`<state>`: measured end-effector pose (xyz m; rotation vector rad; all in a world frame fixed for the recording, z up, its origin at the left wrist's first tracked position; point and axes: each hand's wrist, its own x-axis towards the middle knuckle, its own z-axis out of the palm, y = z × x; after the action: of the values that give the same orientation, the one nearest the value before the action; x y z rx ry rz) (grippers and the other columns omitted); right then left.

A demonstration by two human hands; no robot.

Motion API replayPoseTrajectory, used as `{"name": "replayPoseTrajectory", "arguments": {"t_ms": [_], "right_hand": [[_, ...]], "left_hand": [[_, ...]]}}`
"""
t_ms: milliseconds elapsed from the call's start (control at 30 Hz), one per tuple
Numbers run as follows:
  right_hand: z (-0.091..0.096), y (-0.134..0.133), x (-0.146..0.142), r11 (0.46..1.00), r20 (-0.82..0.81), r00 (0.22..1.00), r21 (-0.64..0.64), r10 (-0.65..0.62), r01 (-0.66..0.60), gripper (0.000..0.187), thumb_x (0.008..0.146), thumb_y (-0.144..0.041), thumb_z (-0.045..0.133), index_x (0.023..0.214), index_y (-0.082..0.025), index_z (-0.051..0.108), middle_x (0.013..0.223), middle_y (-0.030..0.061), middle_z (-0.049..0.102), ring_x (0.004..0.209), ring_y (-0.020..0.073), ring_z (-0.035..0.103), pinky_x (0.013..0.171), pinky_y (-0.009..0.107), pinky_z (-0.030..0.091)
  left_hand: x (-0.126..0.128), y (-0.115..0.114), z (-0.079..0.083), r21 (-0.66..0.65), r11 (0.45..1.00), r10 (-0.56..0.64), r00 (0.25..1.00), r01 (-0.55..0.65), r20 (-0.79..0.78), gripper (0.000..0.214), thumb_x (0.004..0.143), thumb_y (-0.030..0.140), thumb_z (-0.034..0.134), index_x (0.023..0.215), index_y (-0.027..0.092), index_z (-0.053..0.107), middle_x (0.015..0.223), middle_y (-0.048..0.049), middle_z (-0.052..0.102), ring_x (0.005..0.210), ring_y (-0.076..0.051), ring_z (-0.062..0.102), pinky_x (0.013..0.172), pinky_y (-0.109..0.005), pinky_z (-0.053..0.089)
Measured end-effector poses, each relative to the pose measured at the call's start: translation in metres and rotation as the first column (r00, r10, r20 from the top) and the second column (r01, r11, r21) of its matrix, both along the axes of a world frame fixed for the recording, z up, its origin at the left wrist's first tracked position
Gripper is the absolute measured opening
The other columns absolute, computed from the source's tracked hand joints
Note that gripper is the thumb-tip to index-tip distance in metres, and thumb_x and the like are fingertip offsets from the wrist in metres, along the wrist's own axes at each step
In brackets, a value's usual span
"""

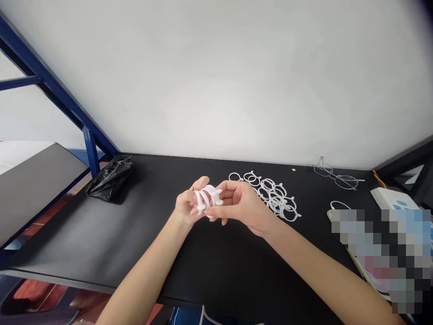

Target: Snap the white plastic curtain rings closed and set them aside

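Both of my hands meet above the middle of the black table [101,234]. My left hand [187,205] is curled round a small stack of white plastic rings [207,200]. My right hand [241,204] is closed on the same stack from the right, thumb and fingers pinching its edge. Just right of my hands, a pile of several more white rings with small tabs [272,195] lies flat on the table.
A crumpled black plastic bag [110,179] sits at the table's back left. Wire-frame glasses [336,177] lie at the back right by the white wall. A white box with blue marks [392,198] and a blurred-out area fill the right edge. Blue metal frame stands left.
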<state>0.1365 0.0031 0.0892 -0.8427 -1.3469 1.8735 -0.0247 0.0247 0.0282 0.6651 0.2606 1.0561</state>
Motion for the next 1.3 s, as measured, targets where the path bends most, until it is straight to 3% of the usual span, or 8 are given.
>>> {"name": "replayPoseTrajectory", "arguments": {"t_ms": [167,333,533,733,867,1067,1167,1300], "right_hand": [[0.002,-0.008,-0.007,0.999,-0.052,0.998,0.015,-0.039,0.04,0.046,0.053,-0.017,0.089,0.091,-0.017,0.063,0.089,0.0028,0.074,0.078,0.0167,0.073,0.072,0.029,0.061],[-0.001,-0.01,-0.01,0.991,-0.006,0.993,0.066,-0.115,0.115,0.037,0.061,-0.025,0.086,0.086,-0.018,0.06,0.081,0.002,0.073,0.069,0.0178,0.073,0.061,0.03,0.062],[-0.001,-0.012,-0.011,0.983,-0.002,0.993,0.14,-0.118,0.118,0.045,0.06,-0.023,0.086,0.089,-0.021,0.052,0.088,0.001,0.072,0.077,0.0192,0.074,0.07,0.033,0.062],[-0.006,-0.009,-0.012,0.968,0.037,0.972,0.108,-0.233,0.228,0.04,0.059,-0.034,0.087,0.077,-0.02,0.055,0.073,-0.0012,0.07,0.059,0.0159,0.07,0.054,0.027,0.058],[-0.008,-0.005,-0.009,0.962,0.048,0.964,0.09,-0.261,0.256,0.037,0.059,-0.034,0.087,0.075,-0.018,0.058,0.073,0.0005,0.072,0.059,0.0159,0.071,0.049,0.022,0.054],[-0.01,0.003,-0.003,0.969,0.108,0.964,0.077,-0.243,0.236,0.031,0.062,-0.035,0.086,0.077,-0.015,0.066,0.075,0.004,0.074,0.06,0.0154,0.071,0.048,0.02,0.052],[-0.012,0.007,0.0,0.978,0.151,0.968,0.095,-0.199,0.186,0.03,0.064,-0.037,0.085,0.077,-0.015,0.068,0.074,0.0049,0.075,0.059,0.0155,0.071,0.049,0.021,0.052],[-0.014,0.012,0.006,0.992,0.234,0.97,0.122,-0.071,0.044,0.031,0.068,-0.042,0.081,0.075,-0.014,0.07,0.072,0.0059,0.074,0.058,0.0156,0.071,0.052,0.023,0.054]], "left_hand": [[0.003,-0.001,0.0,-0.063,0.991,0.116,0.991,-0.12,-0.058,0.047,0.056,0.02,0.071,0.06,0.02,0.024,0.043,0.0083,0.033,0.033,-0.005,0.029,0.034,-0.018,0.023],[0.008,-0.005,0.004,-0.016,0.994,0.104,0.978,-0.109,-0.18,0.059,0.062,0.036,0.074,0.063,0.02,0.017,0.05,0.0072,0.034,0.037,-0.005,0.032,0.034,-0.018,0.024],[0.014,-0.006,0.011,-0.044,0.982,0.174,0.968,-0.185,-0.181,0.059,0.072,0.038,0.071,0.061,0.019,0.016,0.052,0.0072,0.033,0.041,-0.002,0.033,0.037,-0.014,0.027],[0.022,-0.005,0.01,0.069,0.995,0.089,0.974,-0.076,-0.209,0.066,0.066,0.046,0.078,0.062,0.02,0.018,0.055,0.0084,0.042,0.033,-0.003,0.036,0.028,-0.017,0.032],[0.025,-0.004,0.012,0.117,0.971,0.234,0.924,-0.207,-0.302,0.068,0.06,0.051,0.082,0.059,0.019,0.022,0.056,0.0071,0.04,0.041,-0.004,0.037,0.034,-0.017,0.032],[0.025,0.0,0.003,0.355,0.854,0.502,0.779,-0.379,-0.375,0.056,0.07,0.05,0.076,0.058,0.017,0.033,0.062,0.0028,0.047,0.056,-0.007,0.041,0.051,-0.021,0.034],[0.024,0.0,-0.002,0.4,0.84,0.517,0.764,-0.367,-0.385,0.054,0.06,0.048,0.083,0.064,0.018,0.038,0.069,0.0021,0.053,0.06,-0.009,0.045,0.055,-0.022,0.036],[0.022,-0.001,-0.004,0.404,0.864,0.463,0.789,-0.3,-0.405,0.064,0.049,0.049,0.087,0.094,0.021,0.052,0.077,0.0012,0.06,0.062,-0.011,0.052,0.055,-0.022,0.041]]}}
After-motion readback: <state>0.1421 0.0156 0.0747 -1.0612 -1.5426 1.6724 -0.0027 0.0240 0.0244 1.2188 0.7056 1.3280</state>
